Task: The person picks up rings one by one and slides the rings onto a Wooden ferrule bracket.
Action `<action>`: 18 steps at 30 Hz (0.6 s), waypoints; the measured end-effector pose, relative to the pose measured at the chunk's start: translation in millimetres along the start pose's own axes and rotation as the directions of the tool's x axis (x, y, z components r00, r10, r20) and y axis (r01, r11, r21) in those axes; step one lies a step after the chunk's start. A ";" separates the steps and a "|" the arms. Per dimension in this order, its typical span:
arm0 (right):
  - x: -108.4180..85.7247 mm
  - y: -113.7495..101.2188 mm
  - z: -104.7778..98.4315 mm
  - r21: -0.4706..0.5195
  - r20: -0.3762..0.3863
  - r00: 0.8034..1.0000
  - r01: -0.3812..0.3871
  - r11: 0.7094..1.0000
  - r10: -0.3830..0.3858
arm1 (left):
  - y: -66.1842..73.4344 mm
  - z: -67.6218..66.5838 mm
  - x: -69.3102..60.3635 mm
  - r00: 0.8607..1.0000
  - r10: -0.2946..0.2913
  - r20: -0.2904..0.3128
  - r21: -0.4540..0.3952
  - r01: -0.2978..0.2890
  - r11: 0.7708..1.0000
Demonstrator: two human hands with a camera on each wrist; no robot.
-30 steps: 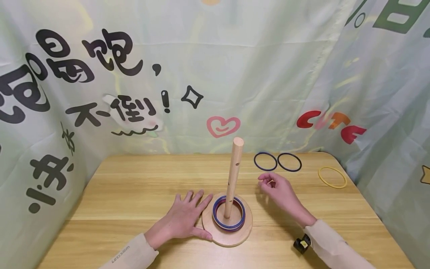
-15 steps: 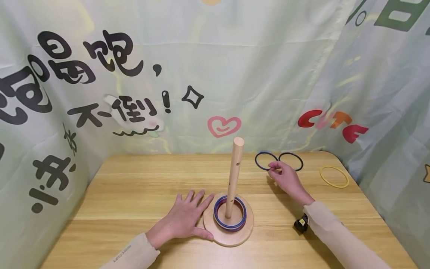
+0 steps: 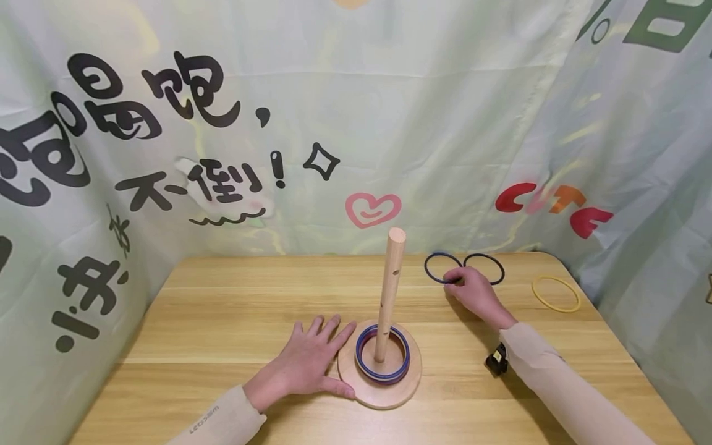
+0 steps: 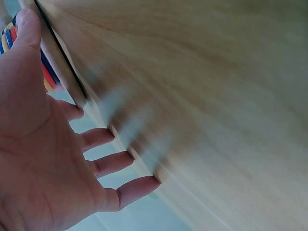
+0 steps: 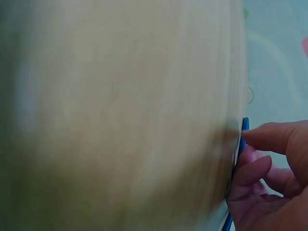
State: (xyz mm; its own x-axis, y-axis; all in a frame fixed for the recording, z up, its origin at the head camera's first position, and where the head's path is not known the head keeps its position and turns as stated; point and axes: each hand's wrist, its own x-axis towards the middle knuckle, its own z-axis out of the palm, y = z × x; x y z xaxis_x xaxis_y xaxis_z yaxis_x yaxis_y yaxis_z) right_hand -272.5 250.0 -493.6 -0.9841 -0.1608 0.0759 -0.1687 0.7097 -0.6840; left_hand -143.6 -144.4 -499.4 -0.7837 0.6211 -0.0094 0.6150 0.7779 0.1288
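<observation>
Moved forward since earlier, my right hand [image 3: 476, 293] curls at a thin dark-blue ring [image 3: 426, 267] on the wooden table [image 3: 222, 287], grip too hidden to tell; my left hand [image 3: 308, 361], splayed, touches a round wooden base [image 3: 385, 397].

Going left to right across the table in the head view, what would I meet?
Left hand, wooden peg, left dark blue ring, right dark blue ring, yellow ring. The right hand overlaps both dark rings.

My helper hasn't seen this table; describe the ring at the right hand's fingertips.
On the wooden table, beyond and right of the upright peg, two dark rings lie side by side. Take the left ring: unlike its neighbour, it has the fingertips of the right hand at its near edge.
</observation>
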 end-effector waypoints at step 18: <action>-10.7 -11.6 1.6 -0.097 0.052 0.997 0.056 0.994 -0.051 | -1.1 5.4 0.0 0.999 0.019 -0.036 0.011 -0.018 1.000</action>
State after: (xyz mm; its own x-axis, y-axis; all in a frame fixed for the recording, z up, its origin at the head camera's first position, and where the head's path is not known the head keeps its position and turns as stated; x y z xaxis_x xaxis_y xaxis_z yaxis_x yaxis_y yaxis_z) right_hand -260.0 242.4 -487.6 -0.9699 -0.2325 0.0731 -0.2285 0.7628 -0.6049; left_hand -143.8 -144.7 -505.0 -0.7748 0.6316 0.0289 0.6300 0.7675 0.1183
